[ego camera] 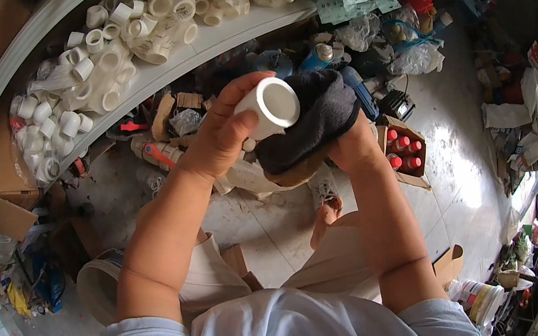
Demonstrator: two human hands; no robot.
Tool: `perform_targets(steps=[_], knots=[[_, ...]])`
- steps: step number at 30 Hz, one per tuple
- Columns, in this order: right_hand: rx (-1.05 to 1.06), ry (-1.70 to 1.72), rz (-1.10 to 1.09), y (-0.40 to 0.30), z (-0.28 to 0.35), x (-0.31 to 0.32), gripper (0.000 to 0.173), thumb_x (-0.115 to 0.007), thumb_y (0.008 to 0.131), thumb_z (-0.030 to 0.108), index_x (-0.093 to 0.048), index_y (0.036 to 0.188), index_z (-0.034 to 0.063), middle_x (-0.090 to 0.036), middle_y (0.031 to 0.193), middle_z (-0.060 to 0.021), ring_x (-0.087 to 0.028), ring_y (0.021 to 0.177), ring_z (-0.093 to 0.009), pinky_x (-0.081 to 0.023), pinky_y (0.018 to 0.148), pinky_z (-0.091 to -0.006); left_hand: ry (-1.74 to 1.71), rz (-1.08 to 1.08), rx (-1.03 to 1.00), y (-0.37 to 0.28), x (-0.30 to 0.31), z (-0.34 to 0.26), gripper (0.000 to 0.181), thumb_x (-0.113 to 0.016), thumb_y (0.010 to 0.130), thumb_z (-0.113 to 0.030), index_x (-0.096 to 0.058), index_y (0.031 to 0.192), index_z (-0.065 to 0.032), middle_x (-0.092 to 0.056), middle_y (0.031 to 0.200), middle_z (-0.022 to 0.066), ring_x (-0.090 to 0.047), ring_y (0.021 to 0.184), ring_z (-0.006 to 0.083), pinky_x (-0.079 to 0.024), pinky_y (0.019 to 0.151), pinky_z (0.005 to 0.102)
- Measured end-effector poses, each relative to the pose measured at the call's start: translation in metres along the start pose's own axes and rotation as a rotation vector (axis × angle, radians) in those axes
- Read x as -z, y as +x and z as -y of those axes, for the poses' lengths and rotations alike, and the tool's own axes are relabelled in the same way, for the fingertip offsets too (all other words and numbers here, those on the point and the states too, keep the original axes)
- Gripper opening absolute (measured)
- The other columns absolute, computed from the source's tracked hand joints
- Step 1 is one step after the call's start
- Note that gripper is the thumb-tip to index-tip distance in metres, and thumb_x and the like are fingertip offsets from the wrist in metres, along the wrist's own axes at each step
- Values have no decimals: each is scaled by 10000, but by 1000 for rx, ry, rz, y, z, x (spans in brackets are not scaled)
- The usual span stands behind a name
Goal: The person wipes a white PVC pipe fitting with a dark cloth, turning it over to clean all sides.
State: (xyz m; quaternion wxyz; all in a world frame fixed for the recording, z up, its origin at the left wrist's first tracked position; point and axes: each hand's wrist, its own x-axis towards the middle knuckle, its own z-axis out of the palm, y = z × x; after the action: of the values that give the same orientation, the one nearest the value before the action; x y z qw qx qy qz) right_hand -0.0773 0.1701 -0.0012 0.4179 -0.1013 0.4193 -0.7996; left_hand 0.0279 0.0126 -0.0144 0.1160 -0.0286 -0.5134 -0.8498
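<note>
My left hand (218, 142) grips a short white plastic pipe fitting (272, 107) between thumb and fingers. The fitting's round open end is turned up and to the right. My right hand (356, 146) holds a folded dark grey cloth (307, 126), with a brown part showing along its lower edge. Most of the right fingers are hidden under the cloth. The cloth lies close against the fitting's right side; whether it presses on it I cannot tell.
Ahead, a white shelf (204, 44) bears clear bags of white pipe fittings (108, 80). A carton of red-capped bottles (403, 149) stands on the floor to the right. A valve with an orange handle (159, 155) lies left of centre. A white bucket (98, 284) stands beside my left leg.
</note>
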Motion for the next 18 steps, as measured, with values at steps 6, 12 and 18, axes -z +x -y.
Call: perform_targets(steps=[6, 12, 18], knots=[[-231, -152, -154, -5, -16, -10, 346, -551, 700, 5, -545, 1046, 6, -589, 960, -79, -577, 869, -185, -475, 759, -308, 279, -10, -74, -3, 1, 9, 440, -640, 778, -279, -497, 1143, -80, -547, 1051, 27, -509, 926, 115, -433, 809, 260], [483, -740, 32, 10, -19, -8, 264, -535, 645, -56, -551, 897, 22, -576, 840, -89, -566, 768, -242, -455, 691, -308, 559, -88, 47, 1, -5, 6, 387, -465, 860, -397, -526, 1011, -46, -569, 805, 32, -511, 737, 90, -433, 677, 249], [696, -1511, 175, -10, -21, 11, 536, -681, 583, 88, -577, 1108, 96, -516, 1184, -127, -440, 1158, -325, -313, 1000, -369, 500, -25, 589, 5, -15, -12, 361, -336, 897, -347, -560, 976, -75, -596, 768, 35, -546, 610, 89, -426, 455, 234]])
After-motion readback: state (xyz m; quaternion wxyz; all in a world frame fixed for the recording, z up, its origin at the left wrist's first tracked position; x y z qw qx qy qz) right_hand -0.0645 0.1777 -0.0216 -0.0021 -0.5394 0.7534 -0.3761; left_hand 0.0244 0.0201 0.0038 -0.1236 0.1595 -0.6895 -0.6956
